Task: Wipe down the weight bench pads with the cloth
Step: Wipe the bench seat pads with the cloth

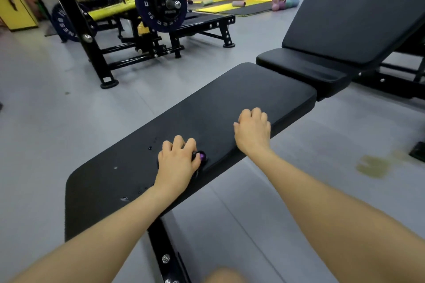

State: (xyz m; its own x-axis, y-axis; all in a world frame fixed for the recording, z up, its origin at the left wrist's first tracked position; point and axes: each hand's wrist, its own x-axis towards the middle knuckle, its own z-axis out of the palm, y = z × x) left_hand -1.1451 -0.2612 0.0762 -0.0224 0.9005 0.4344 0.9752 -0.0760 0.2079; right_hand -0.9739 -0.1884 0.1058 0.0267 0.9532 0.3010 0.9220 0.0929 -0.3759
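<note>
On black bench pad (207, 108), hands, grey gym floor (57, 110)

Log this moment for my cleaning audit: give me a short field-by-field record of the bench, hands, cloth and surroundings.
setting: gym, grey floor
bench pad: black, flat, droplets near left hand
left hand: on the pad, closed over a small dark object with a purple part; what it is cannot be told
right hand: fingers curled, resting on the pad's near edge, holding nothing visible
cloth: none clearly visible
second bench: black, backrest inclined, beyond the pad
weight plate: on a barbell, upper left
kettlebells: on the floor, far back
</note>
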